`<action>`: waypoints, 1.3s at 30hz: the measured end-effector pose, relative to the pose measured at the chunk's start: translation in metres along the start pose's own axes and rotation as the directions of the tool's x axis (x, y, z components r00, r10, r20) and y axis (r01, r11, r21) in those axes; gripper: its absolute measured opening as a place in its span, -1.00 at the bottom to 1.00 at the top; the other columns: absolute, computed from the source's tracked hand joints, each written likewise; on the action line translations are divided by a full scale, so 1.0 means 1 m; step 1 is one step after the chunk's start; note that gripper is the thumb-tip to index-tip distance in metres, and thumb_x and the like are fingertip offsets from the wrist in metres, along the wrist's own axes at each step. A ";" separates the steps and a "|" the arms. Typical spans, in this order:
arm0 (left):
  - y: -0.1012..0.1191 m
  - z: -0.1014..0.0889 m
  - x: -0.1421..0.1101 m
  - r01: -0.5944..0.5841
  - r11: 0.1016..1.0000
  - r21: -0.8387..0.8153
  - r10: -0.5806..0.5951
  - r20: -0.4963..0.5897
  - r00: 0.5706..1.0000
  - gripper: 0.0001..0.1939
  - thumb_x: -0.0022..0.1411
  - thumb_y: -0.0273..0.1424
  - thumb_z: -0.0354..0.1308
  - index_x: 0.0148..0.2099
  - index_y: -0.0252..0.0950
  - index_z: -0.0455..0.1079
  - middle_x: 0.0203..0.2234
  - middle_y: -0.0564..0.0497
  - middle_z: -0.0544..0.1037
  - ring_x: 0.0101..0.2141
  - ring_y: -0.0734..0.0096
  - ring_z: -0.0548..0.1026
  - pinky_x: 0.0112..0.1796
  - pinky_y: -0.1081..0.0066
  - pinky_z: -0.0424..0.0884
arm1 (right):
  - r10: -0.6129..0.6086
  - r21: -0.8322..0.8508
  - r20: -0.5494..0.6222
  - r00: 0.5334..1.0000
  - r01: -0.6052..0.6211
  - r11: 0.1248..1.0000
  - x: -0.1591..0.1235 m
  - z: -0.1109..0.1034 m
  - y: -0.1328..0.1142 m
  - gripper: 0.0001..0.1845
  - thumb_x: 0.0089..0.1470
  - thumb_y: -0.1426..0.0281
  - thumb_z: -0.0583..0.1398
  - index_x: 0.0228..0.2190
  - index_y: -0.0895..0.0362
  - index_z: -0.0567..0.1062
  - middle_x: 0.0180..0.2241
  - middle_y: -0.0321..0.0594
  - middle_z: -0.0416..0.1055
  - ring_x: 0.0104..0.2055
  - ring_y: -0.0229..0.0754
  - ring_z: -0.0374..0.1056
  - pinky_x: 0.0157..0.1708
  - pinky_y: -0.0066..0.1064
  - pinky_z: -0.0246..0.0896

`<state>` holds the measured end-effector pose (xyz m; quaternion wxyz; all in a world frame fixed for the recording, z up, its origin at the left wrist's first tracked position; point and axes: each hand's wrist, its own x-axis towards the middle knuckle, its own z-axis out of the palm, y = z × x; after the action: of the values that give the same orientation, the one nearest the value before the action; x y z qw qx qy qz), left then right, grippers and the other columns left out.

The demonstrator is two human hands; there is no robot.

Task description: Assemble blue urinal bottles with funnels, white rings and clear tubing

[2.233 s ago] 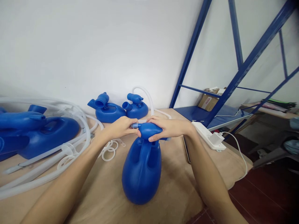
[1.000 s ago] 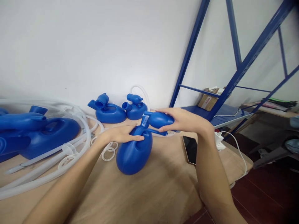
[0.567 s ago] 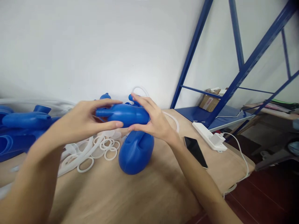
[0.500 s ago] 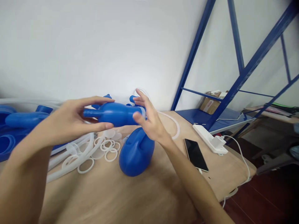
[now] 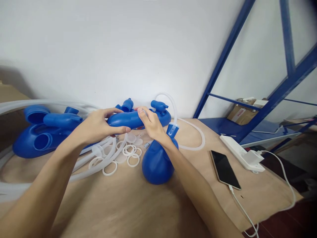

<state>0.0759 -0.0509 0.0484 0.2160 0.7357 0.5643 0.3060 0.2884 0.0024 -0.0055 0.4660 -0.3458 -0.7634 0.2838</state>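
Note:
A hollow blue plastic spouted piece [image 5: 126, 120] is held sideways above the table between my two hands. My left hand [image 5: 100, 125] grips its left end, thumb on the near side and fingers behind. At the other end, my right hand [image 5: 151, 123] has thumb and fingers closed round it, hiding that end. Just below my right wrist stands a rounded blue plastic bottle [image 5: 157, 165], with a clear hose [image 5: 175, 112] joined to its neck. Several white rings [image 5: 133, 160] and translucent discs [image 5: 131, 138] lie beneath the held piece.
Blue bottles and spouted pieces [image 5: 61, 121] lie at the left among clear tubes [image 5: 109, 162]. More blue spouted pieces [image 5: 159, 105] rest by the wall. At right are a phone [image 5: 225, 169] on a cable, a power strip [image 5: 232, 148] and a blue shelf frame [image 5: 223, 59].
The view has swung left. The held piece has turned, so its narrow spout no longer shows. My right hand has gone from spread fingers against its end to a closed grip.

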 end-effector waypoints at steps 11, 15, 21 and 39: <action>-0.017 0.006 0.009 0.123 0.927 -0.355 -0.084 0.122 0.989 -0.39 -0.04 -0.15 0.48 0.05 -0.26 0.52 -0.26 -0.02 0.65 -0.34 0.29 0.58 -0.42 0.42 0.51 | 0.051 0.217 0.001 0.999 -0.050 0.975 0.001 -0.010 0.017 -0.35 0.36 -0.13 -0.07 0.06 0.07 0.47 -0.04 -0.12 0.51 -0.21 -0.08 0.57 -0.22 -0.24 0.56; -0.014 -0.003 0.006 0.130 0.932 -0.337 -0.137 0.003 0.991 -0.35 -0.03 -0.15 0.50 0.09 -0.25 0.49 -0.21 0.00 0.64 -0.27 0.28 0.59 -0.33 0.41 0.57 | 0.125 0.100 0.074 0.989 -0.132 0.986 -0.001 -0.015 0.003 -0.23 0.28 -0.18 0.06 0.32 -0.02 0.22 0.07 -0.09 0.48 -0.11 -0.04 0.57 -0.04 -0.11 0.52; -0.025 -0.017 0.005 0.252 0.915 -0.314 -0.222 0.130 0.966 -0.37 0.02 -0.14 0.48 0.12 -0.26 0.50 -0.04 -0.07 0.66 -0.16 0.19 0.63 -0.21 0.35 0.61 | 0.130 -0.060 -0.006 0.992 -0.130 0.990 -0.003 -0.012 0.007 0.04 0.24 -0.02 0.24 0.47 -0.04 -0.18 0.32 0.10 0.24 0.19 0.06 0.40 0.22 0.01 0.30; -0.028 -0.017 0.007 0.232 0.864 -0.447 -0.188 0.141 0.972 -0.49 -0.06 -0.07 0.47 -0.18 -0.35 0.59 -0.42 -0.04 0.62 -0.40 0.29 0.51 -0.42 0.40 0.47 | -0.293 -0.082 0.431 0.853 0.360 0.929 -0.003 -0.008 0.003 -0.58 0.38 0.16 0.16 -0.38 0.16 0.62 -0.27 -0.19 0.55 -0.22 -0.14 0.45 -0.15 -0.31 0.28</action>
<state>0.0459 -0.0369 0.0436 0.4422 0.6111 0.5416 0.3712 0.2975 0.0026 -0.0058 0.3068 -0.1793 -0.9120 0.2048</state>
